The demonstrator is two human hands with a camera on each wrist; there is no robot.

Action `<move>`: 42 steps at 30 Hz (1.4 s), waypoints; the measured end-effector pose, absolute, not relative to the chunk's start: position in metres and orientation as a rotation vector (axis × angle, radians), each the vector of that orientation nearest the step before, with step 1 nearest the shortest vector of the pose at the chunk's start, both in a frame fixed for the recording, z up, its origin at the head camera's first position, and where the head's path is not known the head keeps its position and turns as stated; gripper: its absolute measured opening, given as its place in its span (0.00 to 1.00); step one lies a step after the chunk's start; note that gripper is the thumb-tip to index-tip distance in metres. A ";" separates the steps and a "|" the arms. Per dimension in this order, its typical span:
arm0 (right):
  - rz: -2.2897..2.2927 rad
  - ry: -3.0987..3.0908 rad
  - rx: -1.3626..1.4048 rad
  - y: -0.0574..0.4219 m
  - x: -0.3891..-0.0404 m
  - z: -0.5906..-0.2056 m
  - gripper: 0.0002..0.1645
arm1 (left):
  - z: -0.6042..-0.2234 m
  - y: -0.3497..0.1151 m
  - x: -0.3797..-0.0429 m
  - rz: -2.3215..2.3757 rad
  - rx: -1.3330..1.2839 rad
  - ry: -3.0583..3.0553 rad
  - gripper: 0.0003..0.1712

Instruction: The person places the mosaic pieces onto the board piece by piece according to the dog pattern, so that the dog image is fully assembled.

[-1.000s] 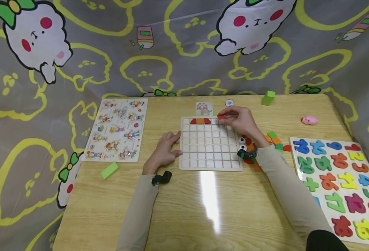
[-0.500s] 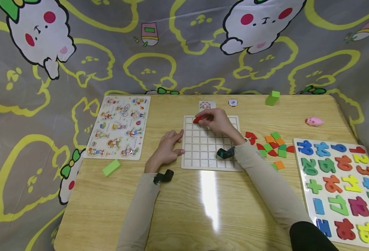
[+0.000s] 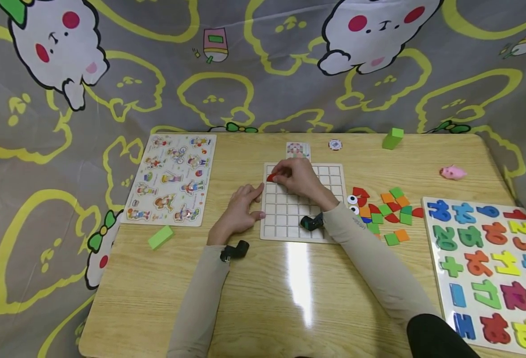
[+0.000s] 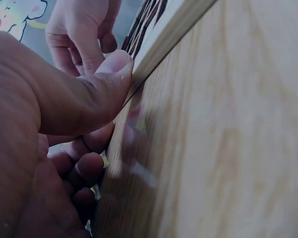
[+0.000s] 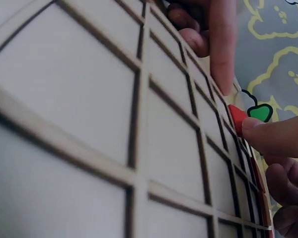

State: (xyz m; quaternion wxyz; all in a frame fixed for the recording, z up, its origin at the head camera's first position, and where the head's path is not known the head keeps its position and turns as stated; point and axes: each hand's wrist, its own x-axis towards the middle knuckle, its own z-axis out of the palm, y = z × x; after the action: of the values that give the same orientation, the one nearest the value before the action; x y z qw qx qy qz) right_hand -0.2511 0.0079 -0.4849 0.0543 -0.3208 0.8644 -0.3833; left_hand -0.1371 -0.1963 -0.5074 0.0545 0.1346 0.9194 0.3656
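My right hand [image 3: 300, 177] is over the upper left of a white grid board [image 3: 274, 209]. Thumb and fingertips pinch a small red tile with a curved side [image 3: 270, 177] at the leftmost column, near the top. The right wrist view shows this red tile [image 5: 237, 117] right at the grid's edge under the thumb. Tiles in the top row are mostly hidden by the hand. My left hand [image 3: 238, 209] rests on the table at the board's left side, thumb and forefinger extended against its edge, holding nothing.
Loose red, green and orange tiles [image 3: 392, 240] lie right of the board, near two googly eyes [image 3: 352, 200]. Behind it are a picture card [image 3: 298, 150] and a chip [image 3: 335, 144]. A number puzzle [image 3: 433, 238], figure puzzle [image 3: 166, 184], green blocks [image 3: 160, 237] and pink pig [image 3: 453, 172] stand around.
My right hand has carried the red tile leftward from the board's upper right to its left column, then slightly down. The left hand has stayed at the edge. The view has shifted slightly.
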 end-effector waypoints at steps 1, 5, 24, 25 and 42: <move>-1.148 2.646 -0.993 0.008 -0.251 -0.484 0.08 | -0.507 -0.196 -0.137 1.110 0.410 2.793 0.47; -1.104 2.681 -1.047 0.009 -0.249 -0.483 0.10 | -0.508 -0.197 -0.138 1.101 0.417 2.795 0.47; -1.064 2.644 -0.962 0.097 -0.242 -0.453 0.12 | -0.510 -0.191 -0.136 1.104 0.390 2.778 0.48; -1.046 2.644 -0.934 0.107 -0.241 -0.451 0.12 | -0.510 -0.192 -0.136 1.103 0.386 2.780 0.48; -0.763 2.801 -0.566 0.250 -0.229 -0.446 0.16 | -0.508 -0.190 -0.133 1.118 0.381 2.778 0.47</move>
State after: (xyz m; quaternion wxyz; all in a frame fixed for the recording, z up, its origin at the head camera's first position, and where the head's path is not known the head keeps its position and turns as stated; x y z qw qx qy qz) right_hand -0.2289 0.2504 -0.4462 0.0917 -0.1906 0.9430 -0.2568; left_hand -0.1325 -0.1898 -0.5078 0.0614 0.1260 0.9186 0.3696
